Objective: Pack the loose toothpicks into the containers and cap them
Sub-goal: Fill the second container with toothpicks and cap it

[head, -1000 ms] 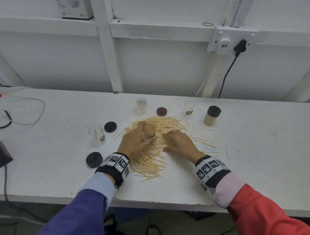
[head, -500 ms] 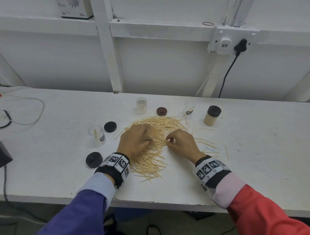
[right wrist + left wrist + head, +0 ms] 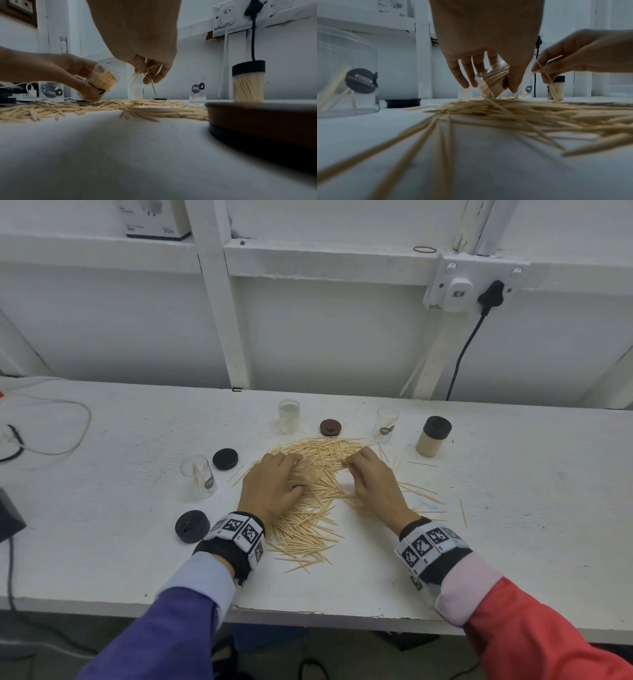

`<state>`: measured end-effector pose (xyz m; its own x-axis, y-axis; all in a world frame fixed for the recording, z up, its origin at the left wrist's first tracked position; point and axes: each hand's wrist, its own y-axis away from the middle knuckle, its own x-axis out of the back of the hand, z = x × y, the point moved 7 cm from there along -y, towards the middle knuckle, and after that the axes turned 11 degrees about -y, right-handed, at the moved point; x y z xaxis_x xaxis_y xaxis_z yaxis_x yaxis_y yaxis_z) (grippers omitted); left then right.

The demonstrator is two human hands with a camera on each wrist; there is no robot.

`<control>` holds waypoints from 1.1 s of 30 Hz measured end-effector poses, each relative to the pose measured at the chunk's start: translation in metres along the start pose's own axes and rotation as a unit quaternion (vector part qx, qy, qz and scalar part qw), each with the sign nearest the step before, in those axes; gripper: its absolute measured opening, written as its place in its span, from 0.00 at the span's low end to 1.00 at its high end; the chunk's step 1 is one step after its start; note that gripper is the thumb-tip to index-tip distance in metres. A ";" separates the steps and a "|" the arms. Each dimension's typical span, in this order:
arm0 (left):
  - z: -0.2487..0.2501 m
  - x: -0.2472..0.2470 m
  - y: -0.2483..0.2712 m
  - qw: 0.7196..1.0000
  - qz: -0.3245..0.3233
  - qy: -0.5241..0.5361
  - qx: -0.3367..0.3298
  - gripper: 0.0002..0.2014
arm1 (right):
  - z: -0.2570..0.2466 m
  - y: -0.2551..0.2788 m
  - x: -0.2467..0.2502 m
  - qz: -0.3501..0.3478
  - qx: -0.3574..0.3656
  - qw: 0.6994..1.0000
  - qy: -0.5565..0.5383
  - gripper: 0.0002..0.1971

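Note:
A big pile of loose toothpicks [image 3: 318,501] lies mid-table. My left hand [image 3: 274,484] grips a clear container [image 3: 491,81] nearly full of toothpicks, tilted with its mouth toward the right hand and its base on the pile; it shows too in the right wrist view [image 3: 99,85]. My right hand [image 3: 370,477] pinches a small bunch of toothpicks [image 3: 147,75] just above the pile, beside the container's mouth. A full container with a black cap [image 3: 432,436] stands at the back right.
Three clear, almost empty containers stand open: left [image 3: 198,475], back middle [image 3: 288,416], back right [image 3: 387,424]. Loose caps lie about: black [image 3: 225,459], black [image 3: 191,526], brown [image 3: 331,427]. Cables [image 3: 51,440] trail at the far left; the table's front edge is near my wrists.
The left hand has tipped the container from upright down onto the pile. The right hand has moved up and back, picking a few toothpicks off the pile.

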<state>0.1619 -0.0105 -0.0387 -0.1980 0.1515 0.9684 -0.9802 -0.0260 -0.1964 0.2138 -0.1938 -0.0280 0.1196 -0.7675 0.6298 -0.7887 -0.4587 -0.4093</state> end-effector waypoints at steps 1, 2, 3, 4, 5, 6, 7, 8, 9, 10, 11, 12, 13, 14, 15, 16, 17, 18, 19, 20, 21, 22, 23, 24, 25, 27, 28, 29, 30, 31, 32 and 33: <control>0.000 0.000 0.000 1.000 0.000 0.000 -0.001 0.26 | -0.003 0.000 0.004 0.017 0.011 1.000 -0.019 0.08; 0.000 0.000 0.000 1.000 0.000 0.000 -0.001 0.27 | -0.007 0.000 0.007 0.029 0.022 0.999 -0.040 0.08; 0.000 0.000 0.000 1.000 -0.003 -0.001 -0.001 0.27 | -0.011 0.000 0.009 0.038 0.036 0.997 -0.060 0.08; 0.000 0.000 0.000 1.000 -0.006 -0.002 0.000 0.27 | -0.016 0.001 0.011 0.039 0.052 0.995 -0.077 0.09; 0.001 -0.001 0.000 1.000 -0.009 -0.004 0.000 0.29 | -0.020 0.002 0.011 0.033 0.069 0.993 -0.089 0.09; 0.001 -0.001 0.000 1.000 -0.011 -0.001 -0.003 0.31 | -0.023 0.003 0.010 0.023 0.083 0.992 -0.093 0.10; 0.002 -0.001 0.000 1.000 -0.011 0.006 -0.008 0.32 | -0.026 0.003 0.008 0.010 0.095 0.991 -0.090 0.10; 0.003 -0.003 0.000 1.000 -0.012 0.015 -0.015 0.32 | -0.027 0.004 0.006 0.000 0.102 0.991 -0.086 0.11; 0.004 -0.003 0.000 0.999 -0.016 0.022 -0.022 0.30 | -0.027 0.004 0.004 -0.005 0.105 0.991 -0.084 0.10; 0.006 -0.005 0.000 0.999 -0.021 0.026 -0.032 0.28 | -0.027 0.004 0.003 -0.009 0.103 0.991 -0.088 0.11; 0.008 -0.006 0.000 0.998 -0.024 0.028 -0.046 0.28 | -0.026 0.004 0.003 -0.012 0.103 0.990 -0.093 0.11; 0.010 -0.006 0.000 0.997 -0.025 0.031 -0.060 0.28 | -0.026 0.004 0.002 -0.018 0.103 0.990 -0.098 0.12; 0.013 -0.005 0.001 0.997 -0.023 0.034 -0.072 0.27 | -0.026 0.004 0.000 -0.027 0.106 0.989 -0.100 0.13; 0.015 -0.003 0.001 0.996 -0.020 0.037 -0.082 0.27 | -0.025 0.004 -0.003 -0.039 0.106 0.988 -0.101 0.12; 0.017 -0.002 0.002 0.995 -0.016 0.039 -0.088 0.27 | -0.023 0.005 -0.005 -0.049 0.103 0.988 -0.103 0.11; 0.018 -0.001 0.002 0.995 -0.012 0.041 -0.093 0.28 | -0.021 0.005 -0.006 -0.054 0.097 0.988 -0.108 0.10; 0.018 0.000 0.002 0.995 -0.011 0.041 -0.094 0.28 | -0.019 0.005 -0.005 -0.053 0.091 0.987 -0.118 0.10; 0.018 0.000 0.002 0.995 -0.012 0.039 -0.093 0.28 | -0.018 0.005 -0.004 -0.049 0.088 0.987 -0.128 0.09; 0.017 -0.001 0.002 0.995 -0.015 0.038 -0.093 0.28 | -0.018 0.005 -0.003 -0.046 0.091 0.986 -0.135 0.07; 0.017 -0.002 0.003 0.995 -0.016 0.039 -0.094 0.28 | -0.019 0.005 -0.003 -0.045 0.097 0.985 -0.137 0.06; 0.017 -0.002 0.003 0.994 -0.015 0.040 -0.096 0.28 | -0.019 0.005 -0.003 -0.046 0.104 0.984 -0.136 0.05; 0.017 -0.003 0.003 0.994 -0.013 0.041 -0.099 0.27 | -0.020 0.005 -0.003 -0.047 0.107 0.984 -0.133 0.05; 0.017 -0.003 0.003 0.994 -0.013 0.041 -0.100 0.27 | -0.020 0.005 -0.004 -0.048 0.109 0.984 -0.130 0.05; 0.017 -0.004 0.002 0.994 -0.016 0.041 -0.101 0.27 | -0.019 0.004 -0.004 -0.047 0.111 0.985 -0.127 0.05; 0.016 -0.006 0.002 0.994 -0.022 0.041 -0.102 0.27 | -0.019 0.004 -0.004 -0.045 0.117 0.985 -0.122 0.06; 0.016 -0.009 0.001 0.992 -0.036 0.048 -0.107 0.27 | -0.020 0.004 -0.006 -0.041 0.128 0.985 -0.111 0.08; 0.017 -0.010 0.001 0.991 -0.041 0.055 -0.112 0.25 | -0.020 0.004 -0.006 -0.038 0.129 0.985 -0.105 0.08; 0.018 -0.011 0.002 0.990 -0.046 0.062 -0.117 0.24 | -0.020 0.003 -0.006 -0.035 0.130 0.986 -0.100 0.08; 0.019 -0.012 0.002 0.989 -0.049 0.070 -0.119 0.22 | -0.021 0.003 -0.006 -0.033 0.131 0.986 -0.095 0.08; 0.019 -0.012 0.003 0.988 -0.053 0.079 -0.121 0.21 | -0.022 0.003 -0.006 -0.033 0.133 0.986 -0.094 0.08; 0.020 -0.012 0.003 0.987 -0.058 0.088 -0.123 0.21 | -0.023 0.003 -0.005 -0.037 0.136 0.985 -0.096 0.08; 0.021 -0.012 0.003 0.986 -0.063 0.095 -0.124 0.21 | -0.023 0.003 -0.005 -0.041 0.140 0.984 -0.100 0.08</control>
<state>0.1616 -0.0330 -0.0475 -0.0482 0.3202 0.9461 -0.9607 0.2442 -0.1316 0.1963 -0.1810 -0.0172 0.3145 -0.7823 0.5377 -0.5777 -0.6072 -0.5454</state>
